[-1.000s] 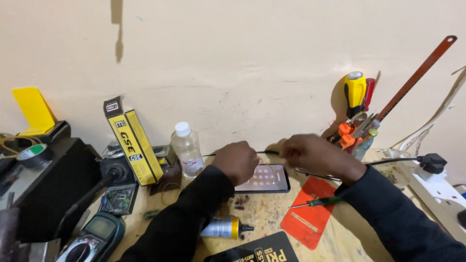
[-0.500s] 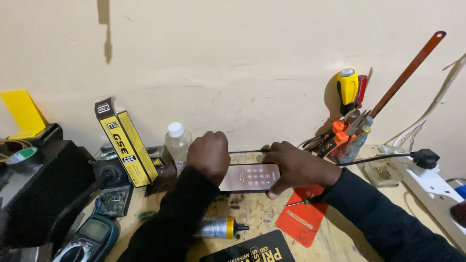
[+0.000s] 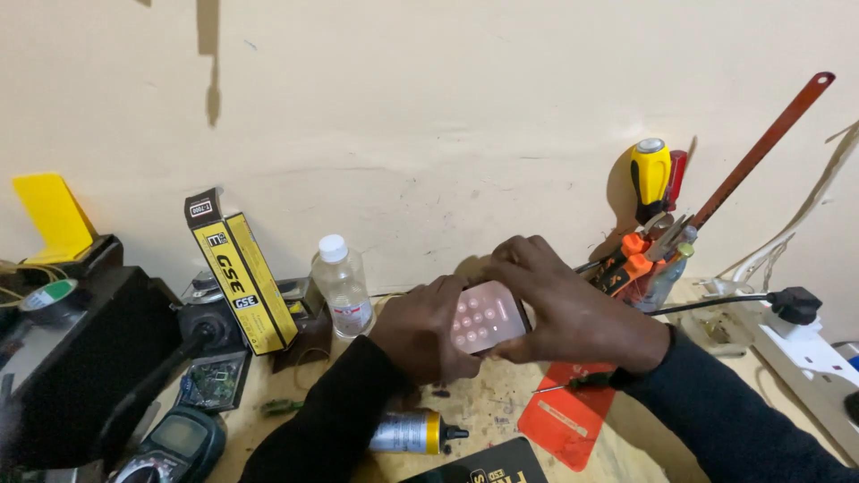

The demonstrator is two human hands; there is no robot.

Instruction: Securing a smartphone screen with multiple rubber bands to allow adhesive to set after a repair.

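Observation:
A smartphone point(image 3: 484, 317) with a lit pinkish screen showing round keypad dots is lifted off the wooden bench, held between both hands. My left hand point(image 3: 425, 326) grips its left end from below. My right hand point(image 3: 559, 309) wraps over its right end and top edge, fingers curled across the upper rim. Both dark sleeves reach in from the bottom of the view.
A clear plastic bottle point(image 3: 341, 286) and a yellow-black box point(image 3: 242, 273) stand at left. A small tube point(image 3: 410, 433), a multimeter point(image 3: 178, 443), a circuit board point(image 3: 208, 382), an orange card point(image 3: 565, 416) with a screwdriver point(image 3: 573, 383) lie on the bench. A tool holder point(image 3: 658, 246) and a power strip point(image 3: 819, 353) are at right.
The phone lay flat on the bench under both hands; now both hands have raised it and tilted its screen toward me. The view has shifted slightly.

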